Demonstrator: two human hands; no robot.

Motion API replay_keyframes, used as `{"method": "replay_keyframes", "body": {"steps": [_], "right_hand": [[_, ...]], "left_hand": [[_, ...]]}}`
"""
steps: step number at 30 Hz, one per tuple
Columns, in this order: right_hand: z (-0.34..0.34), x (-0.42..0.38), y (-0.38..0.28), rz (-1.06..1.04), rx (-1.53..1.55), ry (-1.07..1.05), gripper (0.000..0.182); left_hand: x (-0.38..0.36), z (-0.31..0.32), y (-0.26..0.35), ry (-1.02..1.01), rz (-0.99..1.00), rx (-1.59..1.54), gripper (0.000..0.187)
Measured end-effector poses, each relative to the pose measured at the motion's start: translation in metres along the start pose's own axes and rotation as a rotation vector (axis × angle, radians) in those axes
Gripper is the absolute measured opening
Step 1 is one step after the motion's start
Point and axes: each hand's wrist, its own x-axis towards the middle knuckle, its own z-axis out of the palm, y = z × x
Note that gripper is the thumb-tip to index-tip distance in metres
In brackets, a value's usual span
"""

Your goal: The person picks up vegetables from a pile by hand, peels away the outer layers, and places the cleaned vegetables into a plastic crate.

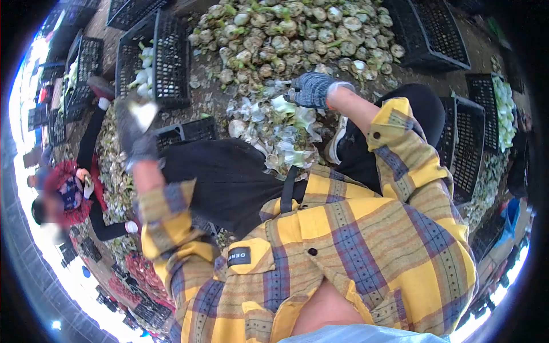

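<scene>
My left hand (136,128), in a grey glove and blurred by motion, is at the left beside a black crate (176,63). A pale peeled bulb (143,114) is in its fingers. My right hand (311,90), in a grey knitted glove, is just below the big heap of unpeeled bulbs (297,34). Its fingers are curled around something thin, perhaps a tool, that I cannot make out. Loose peelings (286,128) lie on the ground between my legs, below the right hand. White peeled bulbs (146,71) lie inside the black crate.
A small black crate (200,129) stands by my left leg. More crates (469,137) line the right side, one holding white bulbs (503,106). Another crate (434,34) stands at the upper right. At the far left a person in red (68,191) sits beside peelings.
</scene>
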Motion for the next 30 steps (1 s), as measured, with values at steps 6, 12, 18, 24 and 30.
{"method": "replay_keyframes", "body": {"steps": [6,12,18,24,30], "right_hand": [[0.015,0.043,0.112,0.492,0.091,0.070,0.050],[0.013,0.025,0.187,1.126,0.086,0.541,0.055],[0.024,0.023,0.244,1.208,0.193,0.477,0.048],[-0.017,0.010,0.189,0.945,0.016,0.302,0.031],[-0.050,0.034,0.150,0.499,-0.101,0.414,0.042]], "left_hand": [[-0.089,-0.082,-0.149,0.236,-0.399,0.422,0.035],[-0.042,-0.029,-0.053,0.490,-0.504,-0.495,0.038],[0.013,0.090,0.025,0.027,-0.372,-0.990,0.039],[0.013,0.165,0.040,-0.126,-0.717,-1.047,0.032],[0.002,0.191,0.026,-0.210,-0.422,-0.796,0.033]]}}
